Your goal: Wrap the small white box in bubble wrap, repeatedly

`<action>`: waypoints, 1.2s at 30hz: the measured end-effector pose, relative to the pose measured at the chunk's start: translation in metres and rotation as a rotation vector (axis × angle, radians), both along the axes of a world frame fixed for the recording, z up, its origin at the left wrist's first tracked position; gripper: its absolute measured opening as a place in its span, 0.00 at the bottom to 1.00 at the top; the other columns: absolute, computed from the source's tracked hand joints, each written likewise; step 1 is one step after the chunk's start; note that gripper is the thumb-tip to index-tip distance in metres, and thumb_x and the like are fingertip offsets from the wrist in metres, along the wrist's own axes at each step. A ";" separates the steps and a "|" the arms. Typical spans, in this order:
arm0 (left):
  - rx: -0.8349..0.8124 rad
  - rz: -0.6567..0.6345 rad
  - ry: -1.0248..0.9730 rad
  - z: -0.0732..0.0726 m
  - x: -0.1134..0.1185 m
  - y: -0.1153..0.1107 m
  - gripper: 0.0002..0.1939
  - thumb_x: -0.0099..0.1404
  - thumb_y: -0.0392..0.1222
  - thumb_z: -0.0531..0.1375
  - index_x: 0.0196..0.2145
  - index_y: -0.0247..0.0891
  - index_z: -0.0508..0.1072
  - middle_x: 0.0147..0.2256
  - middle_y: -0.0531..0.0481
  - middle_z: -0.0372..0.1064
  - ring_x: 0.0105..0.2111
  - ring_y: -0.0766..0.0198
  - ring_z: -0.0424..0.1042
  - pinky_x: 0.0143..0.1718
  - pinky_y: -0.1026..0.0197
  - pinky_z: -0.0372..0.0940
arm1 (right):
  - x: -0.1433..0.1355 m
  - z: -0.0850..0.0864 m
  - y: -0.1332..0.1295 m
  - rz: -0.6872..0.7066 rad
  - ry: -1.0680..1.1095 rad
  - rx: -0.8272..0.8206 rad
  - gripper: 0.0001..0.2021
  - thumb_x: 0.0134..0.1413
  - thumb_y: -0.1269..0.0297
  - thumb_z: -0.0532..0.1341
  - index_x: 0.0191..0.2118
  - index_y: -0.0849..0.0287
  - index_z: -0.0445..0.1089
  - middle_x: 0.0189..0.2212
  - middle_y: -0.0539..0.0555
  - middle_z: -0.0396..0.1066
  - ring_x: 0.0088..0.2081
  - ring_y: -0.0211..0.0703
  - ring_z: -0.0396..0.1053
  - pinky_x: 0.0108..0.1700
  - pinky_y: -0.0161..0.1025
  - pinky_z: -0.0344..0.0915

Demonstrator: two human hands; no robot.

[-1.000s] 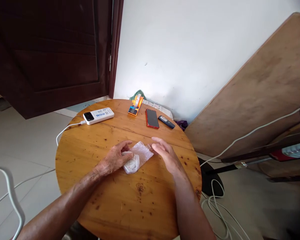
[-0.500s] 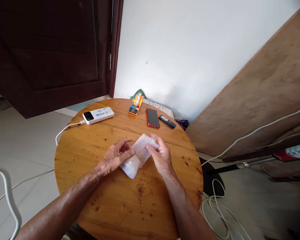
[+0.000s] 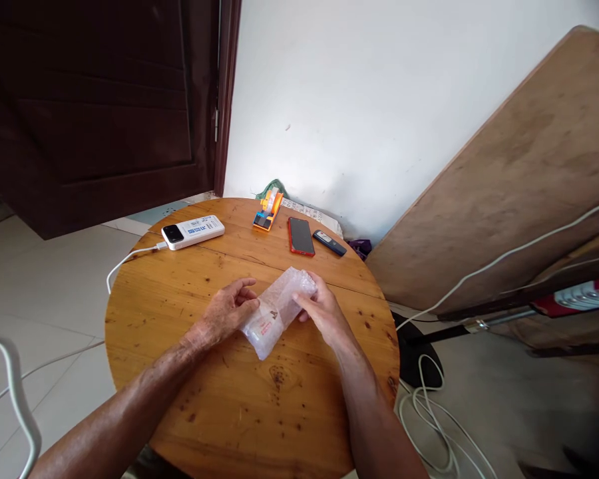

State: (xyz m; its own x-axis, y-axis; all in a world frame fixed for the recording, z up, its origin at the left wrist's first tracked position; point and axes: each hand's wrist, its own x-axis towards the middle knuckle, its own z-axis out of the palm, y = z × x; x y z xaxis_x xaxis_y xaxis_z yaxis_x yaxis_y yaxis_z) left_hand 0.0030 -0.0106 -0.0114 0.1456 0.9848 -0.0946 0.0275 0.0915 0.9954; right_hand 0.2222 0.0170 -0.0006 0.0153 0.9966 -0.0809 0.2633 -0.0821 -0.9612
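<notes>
A clear bubble wrap packet lies slantwise over the middle of the round wooden table. Red print and a small dark figure show through its lower half; what is inside I cannot make out. My right hand grips the packet's upper right end, thumb on top and fingers behind and under it. At the left edge, my left hand has its thumb tip touching the wrap. Its index and middle fingers stay apart from the thumb, curved beside the packet.
On the wooden table are a white power bank with a cable, an orange tape dispenser, a red-edged phone and a dark handheld device. A white wall stands behind; cable coils lie on the floor at right.
The packet has been turned or smoothed, so red print and a dark figure now show. My right fingers have shifted round its upper end. The view has moved slightly.
</notes>
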 end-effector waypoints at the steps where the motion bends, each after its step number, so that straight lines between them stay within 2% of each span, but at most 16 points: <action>1: 0.026 -0.010 0.038 0.001 0.000 -0.001 0.32 0.53 0.52 0.63 0.53 0.34 0.67 0.36 0.47 0.71 0.35 0.60 0.72 0.36 0.59 0.67 | 0.000 0.001 -0.001 0.012 -0.043 0.008 0.36 0.46 0.59 0.66 0.62 0.57 0.58 0.35 0.51 0.73 0.25 0.38 0.67 0.21 0.33 0.64; 5: 0.107 -0.075 0.142 0.008 -0.001 -0.006 0.30 0.57 0.56 0.62 0.52 0.35 0.71 0.36 0.46 0.73 0.34 0.60 0.72 0.35 0.59 0.67 | -0.011 -0.004 0.000 -0.024 -0.064 0.162 0.34 0.46 0.63 0.63 0.62 0.58 0.57 0.43 0.56 0.73 0.32 0.41 0.70 0.31 0.37 0.69; 8: 0.097 -0.072 0.167 0.012 -0.001 -0.009 0.35 0.55 0.60 0.63 0.54 0.36 0.70 0.42 0.43 0.74 0.35 0.59 0.72 0.34 0.58 0.68 | -0.021 -0.012 0.007 -0.073 -0.017 0.274 0.34 0.50 0.61 0.62 0.64 0.58 0.54 0.38 0.54 0.75 0.34 0.43 0.71 0.38 0.40 0.69; 10: 0.124 -0.048 0.243 0.012 0.001 -0.010 0.35 0.53 0.58 0.65 0.54 0.36 0.71 0.45 0.42 0.73 0.36 0.58 0.72 0.37 0.57 0.68 | -0.023 -0.017 0.014 -0.082 0.017 0.309 0.37 0.52 0.60 0.62 0.66 0.58 0.50 0.34 0.52 0.75 0.34 0.44 0.71 0.39 0.41 0.69; 13: 0.195 -0.030 0.342 0.010 0.003 -0.009 0.26 0.55 0.51 0.65 0.48 0.36 0.75 0.42 0.44 0.75 0.38 0.58 0.72 0.41 0.58 0.66 | -0.017 -0.018 0.020 -0.130 0.022 0.385 0.37 0.51 0.58 0.62 0.65 0.58 0.50 0.41 0.55 0.73 0.38 0.44 0.71 0.43 0.42 0.68; 16: 0.193 -0.027 0.353 0.008 0.003 -0.007 0.16 0.58 0.46 0.60 0.42 0.38 0.77 0.38 0.48 0.77 0.37 0.60 0.72 0.39 0.61 0.65 | -0.008 -0.008 0.015 -0.269 -0.040 0.512 0.31 0.51 0.56 0.63 0.60 0.57 0.57 0.48 0.59 0.69 0.41 0.44 0.69 0.47 0.43 0.67; 18: 0.165 -0.007 0.352 0.007 0.002 -0.006 0.13 0.58 0.45 0.57 0.37 0.37 0.77 0.34 0.49 0.77 0.33 0.62 0.72 0.36 0.62 0.64 | -0.005 0.003 0.004 -0.326 -0.090 0.583 0.25 0.54 0.56 0.62 0.56 0.57 0.61 0.44 0.57 0.69 0.41 0.44 0.69 0.47 0.43 0.66; 21: 0.144 0.047 0.371 0.007 0.000 -0.004 0.12 0.56 0.46 0.57 0.32 0.36 0.75 0.28 0.51 0.74 0.28 0.63 0.69 0.31 0.63 0.62 | -0.012 0.019 -0.016 -0.306 -0.187 0.646 0.15 0.56 0.56 0.61 0.47 0.56 0.66 0.36 0.53 0.70 0.38 0.44 0.68 0.45 0.42 0.65; 24: 0.149 0.091 0.389 0.008 0.000 -0.004 0.13 0.56 0.49 0.56 0.27 0.36 0.73 0.22 0.54 0.68 0.24 0.66 0.64 0.26 0.65 0.58 | -0.026 0.025 -0.032 -0.067 -0.352 0.613 0.10 0.54 0.56 0.62 0.39 0.55 0.68 0.32 0.52 0.71 0.35 0.45 0.69 0.43 0.42 0.65; 27: 0.147 0.119 0.365 0.007 0.000 -0.003 0.15 0.56 0.51 0.55 0.25 0.37 0.71 0.20 0.55 0.64 0.23 0.67 0.61 0.24 0.66 0.56 | -0.032 0.022 -0.034 0.050 -0.559 0.546 0.12 0.47 0.58 0.65 0.39 0.54 0.68 0.35 0.53 0.73 0.34 0.46 0.69 0.41 0.43 0.64; 30: 0.128 0.160 0.359 0.004 -0.004 0.000 0.15 0.56 0.52 0.55 0.23 0.37 0.70 0.20 0.55 0.63 0.22 0.67 0.61 0.24 0.65 0.56 | -0.023 0.017 -0.027 0.042 -0.653 0.423 0.05 0.51 0.65 0.58 0.35 0.53 0.69 0.30 0.51 0.74 0.30 0.44 0.70 0.37 0.40 0.63; 33: 0.110 0.202 0.354 0.000 -0.010 0.004 0.12 0.55 0.49 0.54 0.23 0.38 0.70 0.20 0.54 0.65 0.22 0.66 0.63 0.24 0.65 0.58 | -0.005 0.015 -0.017 -0.030 -0.628 0.356 0.06 0.52 0.66 0.55 0.34 0.53 0.69 0.27 0.49 0.74 0.29 0.43 0.71 0.33 0.37 0.62; 36: 0.122 0.251 0.335 -0.002 -0.012 0.007 0.11 0.52 0.44 0.54 0.29 0.38 0.72 0.25 0.52 0.71 0.26 0.64 0.68 0.28 0.64 0.62 | 0.006 0.016 -0.012 -0.092 -0.623 0.329 0.07 0.51 0.66 0.55 0.35 0.53 0.69 0.27 0.49 0.75 0.29 0.43 0.71 0.33 0.37 0.62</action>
